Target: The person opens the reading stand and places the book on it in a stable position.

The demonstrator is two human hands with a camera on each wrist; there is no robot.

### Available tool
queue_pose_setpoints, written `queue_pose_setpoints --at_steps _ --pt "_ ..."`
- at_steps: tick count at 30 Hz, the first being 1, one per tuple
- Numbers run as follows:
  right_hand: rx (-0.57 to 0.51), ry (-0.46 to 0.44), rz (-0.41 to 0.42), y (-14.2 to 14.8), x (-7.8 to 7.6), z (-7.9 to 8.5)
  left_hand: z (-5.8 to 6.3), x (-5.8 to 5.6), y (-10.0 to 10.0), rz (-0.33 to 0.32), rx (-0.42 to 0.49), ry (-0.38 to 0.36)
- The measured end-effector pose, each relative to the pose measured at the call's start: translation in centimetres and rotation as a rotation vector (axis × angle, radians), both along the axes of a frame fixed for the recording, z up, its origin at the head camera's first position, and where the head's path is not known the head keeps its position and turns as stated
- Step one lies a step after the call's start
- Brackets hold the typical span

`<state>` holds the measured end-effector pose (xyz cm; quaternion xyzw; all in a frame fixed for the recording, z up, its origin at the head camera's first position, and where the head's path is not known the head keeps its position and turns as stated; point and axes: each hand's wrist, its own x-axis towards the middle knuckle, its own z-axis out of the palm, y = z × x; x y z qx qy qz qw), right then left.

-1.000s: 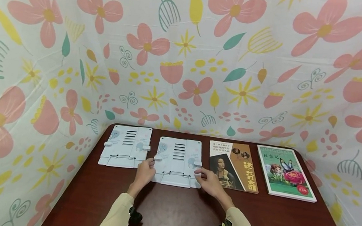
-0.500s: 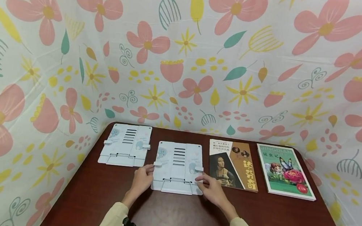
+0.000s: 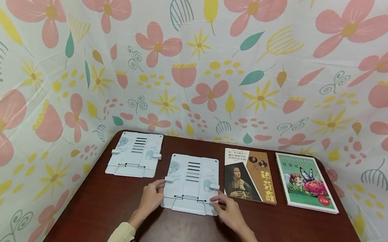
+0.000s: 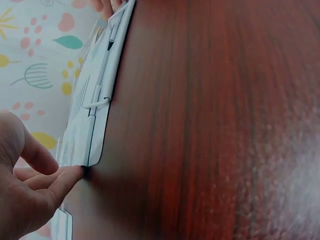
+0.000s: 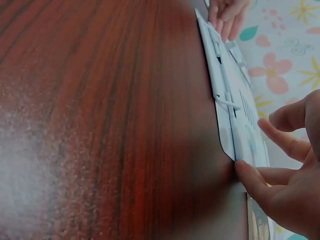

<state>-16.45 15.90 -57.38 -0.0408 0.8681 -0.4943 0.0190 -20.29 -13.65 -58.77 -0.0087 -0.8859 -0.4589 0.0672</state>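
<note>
A white folding book stand (image 3: 191, 181) with grey printed pictures, slots and side clips lies flat on the table in the head view. My left hand (image 3: 151, 198) touches its left side; in the left wrist view the fingertips (image 4: 75, 175) meet the edge near the table. At the right side, my right hand (image 3: 232, 214) presses lower fingertips (image 5: 246, 170) against the edge. In the right wrist view, its thumb and one finger stand apart above. Both hands frame the stand from opposite sides. Undersides of the fingers are partly hidden.
A second white stand (image 3: 134, 154) lies flat at the left. To the right are a brown-and-white book with a portrait (image 3: 249, 177) and a green book with a butterfly (image 3: 307, 182). Floral cloth (image 3: 200, 59) hangs behind the dark red-brown table (image 3: 183, 237).
The middle book stand has slid toward me, with both hands moving back at its sides. The other stand and both books have kept their places.
</note>
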Motion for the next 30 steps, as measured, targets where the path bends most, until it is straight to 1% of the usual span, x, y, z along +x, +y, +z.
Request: queue_pose_setpoints --at_steps 2,4,5,7,9,11,12,14,15,17,18,20,21,25,28,30 --pt "0.034 0.054 -0.026 0.0 0.0 -0.1 0.2 -0.5 -0.2 -0.012 -0.016 0.004" --pt "0.096 0.136 -0.061 -0.2 0.0 -0.3 0.5 -1.5 -0.4 -0.015 -0.054 -0.007" --pt "0.135 0.179 -0.075 -0.4 0.0 -0.4 0.7 -2.2 -0.6 -0.022 -0.073 -0.016" --pt "0.202 0.25 -0.091 -1.0 0.1 -0.6 1.3 -3.8 -0.8 -0.046 -0.102 -0.06" --pt "0.216 0.248 -0.083 -1.8 0.2 -0.8 1.7 -5.8 -0.9 -0.08 -0.106 -0.126" --pt "0.217 0.221 -0.06 -2.6 0.2 -1.0 2.1 -7.6 -0.8 -0.12 -0.066 -0.201" --pt "0.207 0.201 -0.051 -3.0 0.2 -1.0 2.1 -8.5 -0.6 -0.129 -0.05 -0.234" --pt "0.195 0.167 -0.041 -3.6 0.2 -1.1 2.2 -9.9 -0.4 -0.134 -0.022 -0.272" --pt "0.2 0.164 -0.04 -3.7 0.2 -1.2 2.2 -10.4 -0.3 -0.131 -0.02 -0.282" --pt "0.208 0.161 -0.044 -4.0 0.1 -1.2 2.0 -11.1 -0.1 -0.108 -0.027 -0.287" --pt "0.208 0.155 -0.046 -4.0 0.1 -1.2 1.9 -11.4 -0.1 -0.096 -0.038 -0.283" --pt "0.221 0.14 -0.058 -4.1 0.1 -1.1 1.7 -11.7 -0.1 -0.067 -0.026 -0.293" --pt "0.229 0.136 -0.068 -4.1 0.0 -1.0 1.6 -11.8 -0.1 -0.056 -0.011 -0.302" --pt "0.247 0.108 -0.103 -4.0 -0.1 -0.7 1.4 -12.2 0.0 -0.024 0.106 -0.354" --pt "0.239 0.094 -0.102 -3.9 -0.2 -0.7 1.4 -12.5 0.0 -0.011 0.168 -0.394" --pt "0.223 0.083 -0.092 -3.8 -0.3 -0.7 1.4 -12.6 0.0 -0.004 0.194 -0.418"
